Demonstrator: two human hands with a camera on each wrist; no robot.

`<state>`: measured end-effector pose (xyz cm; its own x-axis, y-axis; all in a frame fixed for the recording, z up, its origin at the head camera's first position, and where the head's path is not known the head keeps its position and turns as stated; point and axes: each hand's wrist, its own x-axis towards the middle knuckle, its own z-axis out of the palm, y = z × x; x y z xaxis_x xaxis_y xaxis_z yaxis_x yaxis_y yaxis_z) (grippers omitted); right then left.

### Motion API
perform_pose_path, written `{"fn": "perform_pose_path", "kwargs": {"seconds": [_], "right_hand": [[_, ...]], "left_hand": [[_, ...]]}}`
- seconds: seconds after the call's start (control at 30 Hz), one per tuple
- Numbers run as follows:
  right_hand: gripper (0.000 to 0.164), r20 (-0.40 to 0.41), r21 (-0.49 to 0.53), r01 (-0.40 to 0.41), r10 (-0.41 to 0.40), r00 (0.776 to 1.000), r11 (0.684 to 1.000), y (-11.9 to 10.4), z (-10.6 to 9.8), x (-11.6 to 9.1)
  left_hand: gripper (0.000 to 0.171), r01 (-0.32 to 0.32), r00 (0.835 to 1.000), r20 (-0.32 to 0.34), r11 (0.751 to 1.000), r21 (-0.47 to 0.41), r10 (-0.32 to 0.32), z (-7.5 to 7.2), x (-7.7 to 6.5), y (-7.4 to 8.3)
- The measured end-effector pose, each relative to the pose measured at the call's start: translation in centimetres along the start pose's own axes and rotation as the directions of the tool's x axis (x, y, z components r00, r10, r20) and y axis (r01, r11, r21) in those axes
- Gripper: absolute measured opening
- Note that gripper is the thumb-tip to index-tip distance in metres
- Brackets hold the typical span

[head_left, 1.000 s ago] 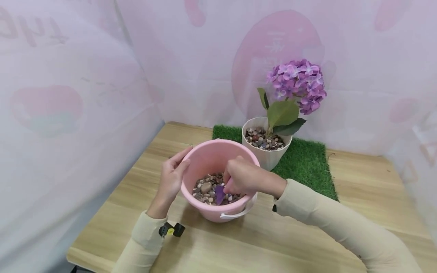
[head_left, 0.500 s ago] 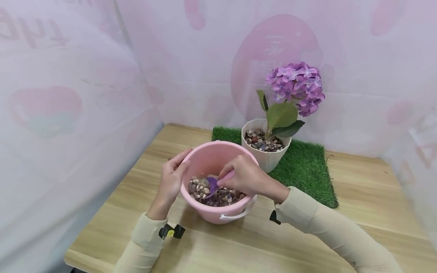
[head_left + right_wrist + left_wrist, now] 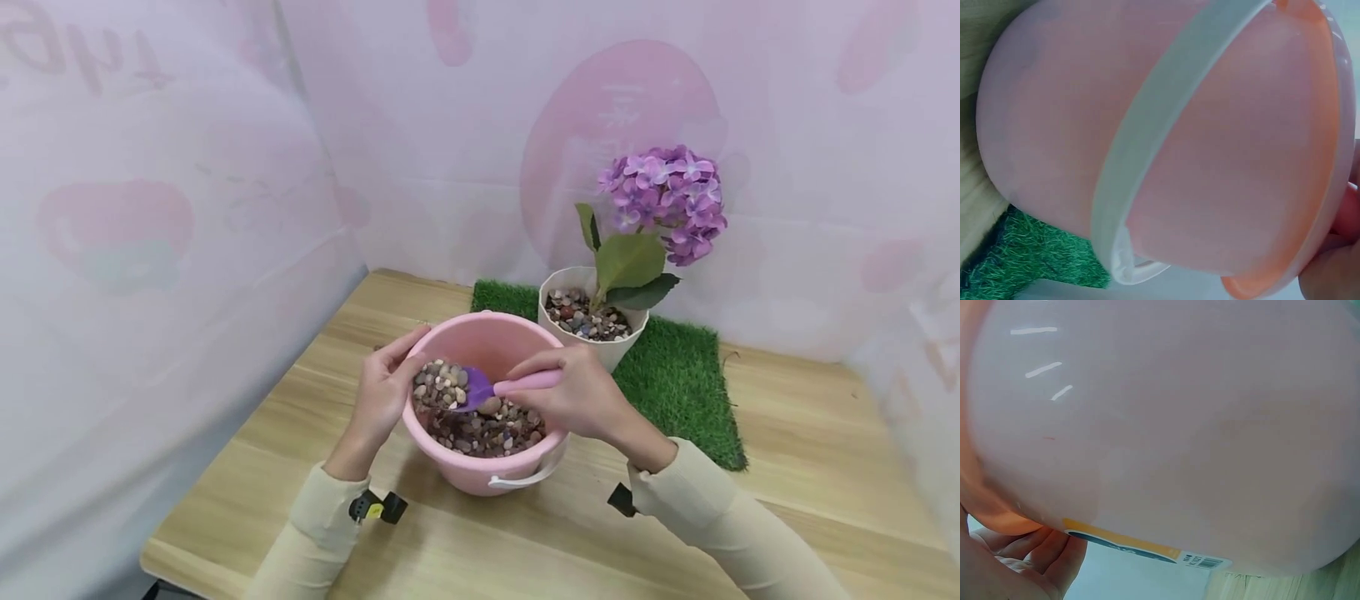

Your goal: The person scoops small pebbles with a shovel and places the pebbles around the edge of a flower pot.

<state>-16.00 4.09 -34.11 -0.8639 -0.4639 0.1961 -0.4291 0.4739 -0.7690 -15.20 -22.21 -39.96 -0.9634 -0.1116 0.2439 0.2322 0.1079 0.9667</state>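
Observation:
A pink bucket [image 3: 480, 477] stands on the wooden table with a layer of mixed pebbles [image 3: 491, 437] at its bottom. My left hand [image 3: 378, 400] grips its rim on the left, thumb on top and fingers along the outside. In the left wrist view the bucket wall [image 3: 1179, 425] fills most of the picture, with the fingers [image 3: 1063, 562] beneath the rim. My right hand [image 3: 585, 398] holds a small toy shovel by its pink handle, over the bucket's opening. The shovel's purple scoop [image 3: 477, 390] points left, heaped with pebbles, near the left inner wall.
Behind the bucket, a white flowerpot [image 3: 626, 350] with pebbles and a purple hydrangea [image 3: 667, 200] stands on a green grass mat [image 3: 690, 400]. The bucket's white handle [image 3: 1147, 106] hangs down on the right side. Printed cloth walls [image 3: 450, 217] border the table [image 3: 285, 467].
The shovel, first dug into the pebbles, has come up and turned left with a heap of them. My right hand has shifted right and tilted; the left hand keeps its hold.

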Motion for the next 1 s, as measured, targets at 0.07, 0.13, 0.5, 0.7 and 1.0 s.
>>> {"fn": "perform_pose_path", "kwargs": {"seconds": [0.07, 0.13, 0.5, 0.7, 1.0], "right_hand": [[0.025, -0.026, 0.035, 0.001, 0.000, 1.000, 0.999, 0.2, -0.2, -0.3], [0.026, -0.045, 0.059, 0.008, -0.005, 0.999, 0.998, 0.5, -0.3, -0.5], [0.033, -0.105, 0.095, 0.021, -0.011, 0.994, 0.995, 1.5, -1.2, -1.5], [0.028, -0.121, 0.093, 0.012, 0.000, 0.993, 0.996, 1.2, -2.4, -2.0], [0.032, -0.130, 0.110, -0.010, 0.025, 0.991, 0.994, 1.3, -4.4, -2.9]], "left_hand": [[0.039, -0.007, 1.000, 0.006, 1.000, 0.004, 0.007, 0.1, 0.1, 0.1], [0.039, -0.008, 1.000, 0.007, 1.000, 0.002, 0.008, 0.1, 0.1, 0.2], [0.038, 0.031, 0.999, -0.004, 0.999, -0.004, -0.031, 0.0, -0.2, 0.3], [0.039, 0.027, 1.000, 0.000, 0.999, -0.021, -0.027, 0.1, -0.2, 0.2], [0.039, 0.026, 1.000, 0.000, 1.000, -0.014, -0.026, 0.1, -0.1, 0.1]]}}
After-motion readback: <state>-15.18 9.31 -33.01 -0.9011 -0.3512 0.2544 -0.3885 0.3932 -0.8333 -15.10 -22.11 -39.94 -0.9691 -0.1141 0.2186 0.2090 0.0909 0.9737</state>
